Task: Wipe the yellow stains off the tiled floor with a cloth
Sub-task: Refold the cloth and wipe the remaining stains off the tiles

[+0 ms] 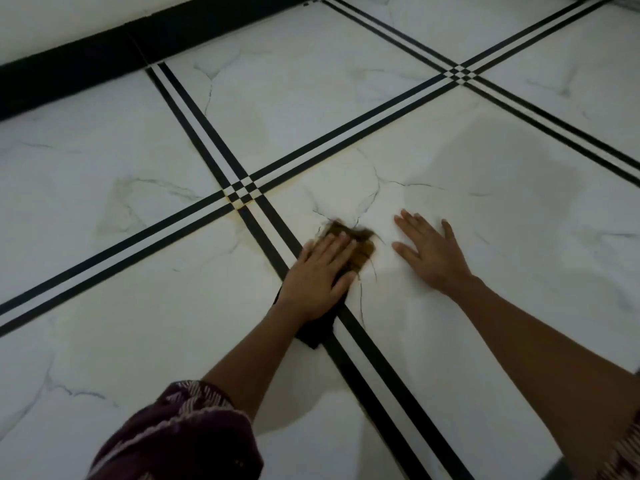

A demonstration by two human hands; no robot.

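Pressing the cloth [363, 245] flat, left grip [318, 271] spread; right grip [429, 252] spread on tiled floor [502, 209].

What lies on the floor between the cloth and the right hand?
In the head view, only bare white tile separates the cloth from the right hand.

Floor [104, 323] was white marble-look tile with thin grey veins. Borders [194, 119] were paired black stripes with a white strip between, making a small black-white checker at the crossing [242, 192]. Yellow stains [239, 203] sat on the grout there. Cloth [363, 249] was black, far end mustard-brown. Skirting [69, 74] black, wall [69, 19] off-white. Sleeve [180, 434] maroon with pale zigzag lines.
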